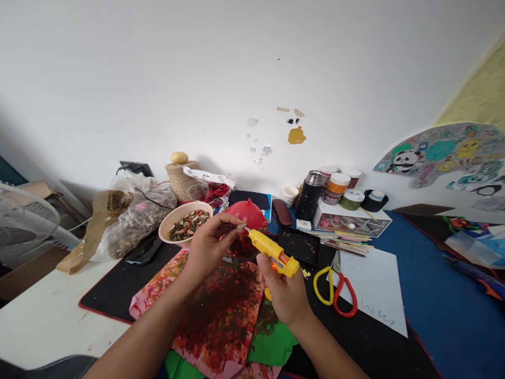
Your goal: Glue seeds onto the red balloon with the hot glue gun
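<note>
My right hand (286, 295) is wrapped round a yellow hot glue gun (272, 251), whose nozzle points up and to the left. Between the fingertips of my left hand (211, 245) is a small pale chip (240, 226), right at the nozzle; its exact kind is too small to tell. Behind both hands sits a red balloon (248, 211), its lower part covered with dark and red bits and partly hidden by my fingers. A bowl (165, 227) of mixed green, red and pale pieces stands just left of my left hand. Paint-stained pink paper (224, 321) lies beneath.
Yellow-and-red-handled scissors (344, 295) lie on the right beside white paper (379, 289). Toward the wall stand a black thermos (310, 196), paint jars (337, 182) and a small cup (291, 195). At left are a twine spool (181, 179), a plastic bag (134, 221), a phone (144, 250) and a fan (26, 226).
</note>
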`<action>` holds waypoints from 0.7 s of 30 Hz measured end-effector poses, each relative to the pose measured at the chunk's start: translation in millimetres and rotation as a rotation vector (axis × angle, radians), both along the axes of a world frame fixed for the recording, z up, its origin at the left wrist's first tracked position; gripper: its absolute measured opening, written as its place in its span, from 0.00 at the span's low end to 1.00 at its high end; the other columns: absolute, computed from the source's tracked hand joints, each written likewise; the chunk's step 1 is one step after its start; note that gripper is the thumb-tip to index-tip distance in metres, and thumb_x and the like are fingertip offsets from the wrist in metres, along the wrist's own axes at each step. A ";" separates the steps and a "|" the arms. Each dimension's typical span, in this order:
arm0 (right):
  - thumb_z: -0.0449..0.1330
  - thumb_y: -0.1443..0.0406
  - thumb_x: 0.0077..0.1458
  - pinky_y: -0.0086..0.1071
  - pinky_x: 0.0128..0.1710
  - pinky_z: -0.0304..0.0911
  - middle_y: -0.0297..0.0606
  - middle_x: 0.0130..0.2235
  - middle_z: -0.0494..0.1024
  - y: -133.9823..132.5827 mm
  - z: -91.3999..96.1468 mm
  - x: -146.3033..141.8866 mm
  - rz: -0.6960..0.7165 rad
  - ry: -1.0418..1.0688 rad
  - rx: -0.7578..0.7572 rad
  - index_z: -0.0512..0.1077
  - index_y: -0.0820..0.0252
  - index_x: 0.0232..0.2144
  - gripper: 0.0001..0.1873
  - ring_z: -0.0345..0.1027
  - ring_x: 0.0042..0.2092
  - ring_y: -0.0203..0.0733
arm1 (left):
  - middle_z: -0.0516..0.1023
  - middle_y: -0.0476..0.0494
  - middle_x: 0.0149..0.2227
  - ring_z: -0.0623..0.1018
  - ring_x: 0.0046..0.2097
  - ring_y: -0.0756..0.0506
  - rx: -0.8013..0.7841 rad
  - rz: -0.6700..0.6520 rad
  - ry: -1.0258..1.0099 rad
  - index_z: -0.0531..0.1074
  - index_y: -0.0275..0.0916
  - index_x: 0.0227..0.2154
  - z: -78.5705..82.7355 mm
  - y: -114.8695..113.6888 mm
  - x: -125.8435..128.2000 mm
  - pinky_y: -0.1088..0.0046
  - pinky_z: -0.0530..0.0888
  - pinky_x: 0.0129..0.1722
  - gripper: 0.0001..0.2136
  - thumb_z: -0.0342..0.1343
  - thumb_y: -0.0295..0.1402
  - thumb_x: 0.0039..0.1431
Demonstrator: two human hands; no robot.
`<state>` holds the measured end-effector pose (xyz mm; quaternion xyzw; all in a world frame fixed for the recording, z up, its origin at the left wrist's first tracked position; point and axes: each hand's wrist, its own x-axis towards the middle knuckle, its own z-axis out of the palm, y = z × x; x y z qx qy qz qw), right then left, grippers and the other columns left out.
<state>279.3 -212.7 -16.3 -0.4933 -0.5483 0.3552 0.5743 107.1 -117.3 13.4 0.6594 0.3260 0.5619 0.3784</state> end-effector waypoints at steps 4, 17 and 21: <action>0.59 0.38 0.68 0.30 0.24 0.59 0.33 0.20 0.70 -0.3 -0.3 0.1 -0.004 -0.003 -0.004 0.69 0.56 0.22 0.34 0.64 0.23 0.38 | 0.86 0.43 0.37 0.87 0.38 0.43 -0.014 -0.003 0.005 0.81 0.40 0.37 0.1 0.6 -0.6 0.69 0.85 0.41 0.12 0.74 0.40 0.57; 0.60 0.40 0.68 0.31 0.24 0.58 0.32 0.20 0.69 -0.5 0.3 -1.6 0.015 0.002 -0.007 0.68 0.55 0.22 0.32 0.63 0.23 0.38 | 0.86 0.44 0.37 0.87 0.37 0.43 0.027 0.031 0.050 0.81 0.40 0.38 -0.9 1.6 -1.1 0.69 0.84 0.40 0.08 0.71 0.36 0.58; 0.60 0.41 0.69 0.31 0.24 0.58 0.32 0.20 0.69 -0.4 -0.1 -2.3 0.024 -0.005 -0.002 0.68 0.55 0.22 0.31 0.63 0.23 0.37 | 0.87 0.45 0.37 0.87 0.36 0.44 0.069 0.053 0.091 0.82 0.41 0.39 -2.3 1.8 -1.9 0.70 0.84 0.39 0.06 0.68 0.33 0.59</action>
